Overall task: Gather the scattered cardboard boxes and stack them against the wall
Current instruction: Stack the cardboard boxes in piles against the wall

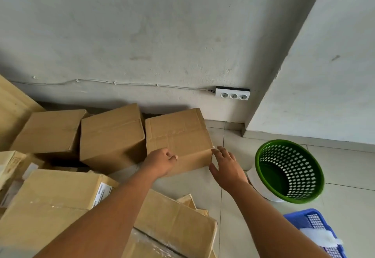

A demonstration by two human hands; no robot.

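My left hand [162, 161] rests on the near top edge of the rightmost cardboard box [178, 136], fingers curled over the edge and touching the lid. My right hand [225, 165] is spread open, fingers straight, lying against the box's right near corner; it has hold of nothing. The box sits on the floor [223, 207] right in front of the wall [142, 44], last in a row of three with the middle box [111, 136] touching its left side and the left box [50, 130] beyond that.

I judge it to be plain corrugated card, taped shut, stiff along its edges and softer in the middle of each panel. Its corners look square and uncrushed, so I expect it to be light or only moderately loaded, though I cannot tell what is inside. The surface is dry and matte, not slippery. The best hold is on opposite sides low down, palms flat, or under the bottom edges, rather than pressing the lid seam, which may give.

More boxes lie nearer me, among them a labelled box [52, 197] and a flattened-looking box [174, 223]. A green basket [290, 170] stands to the right.
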